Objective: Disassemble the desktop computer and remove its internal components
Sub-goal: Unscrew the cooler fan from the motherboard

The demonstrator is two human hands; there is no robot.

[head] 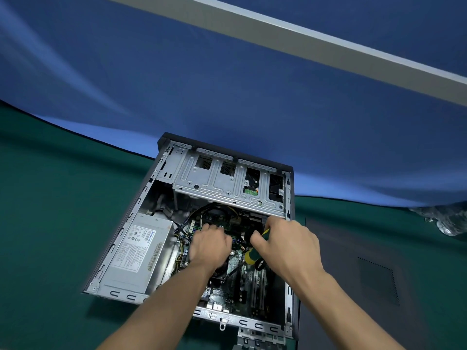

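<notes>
1. The desktop computer case [161, 173] is lying on its side on the green table covering [50, 210], its open side facing up and its inside showing.
2. The motherboard [222, 296] is sitting on the floor of the case, partly hidden by both hands, with black cables [199, 210] looping above it.
3. The left hand [209, 246] is reaching down into the middle of the case over the motherboard; its fingers are curling downward among the parts, but whether they are gripping anything cannot be told, since the fingertips are hidden.
4. The right hand [285, 241] is gripping a screwdriver [252, 253] with a yellow and green handle, fingers and thumb wrapping round the handle, and the dark shaft is pointing down and to the left towards the board.
5. The grey power supply [139, 251] is sitting in the left part of the case, its label facing up, just beside the left wrist.
6. The metal drive cage [222, 183] is spanning the far end of the case, beyond both hands.
7. A dark side panel [366, 274] with a dotted vent square is lying flat on the table covering, just right of the case.
8. A blue backdrop [227, 84] is rising behind the table.
</notes>
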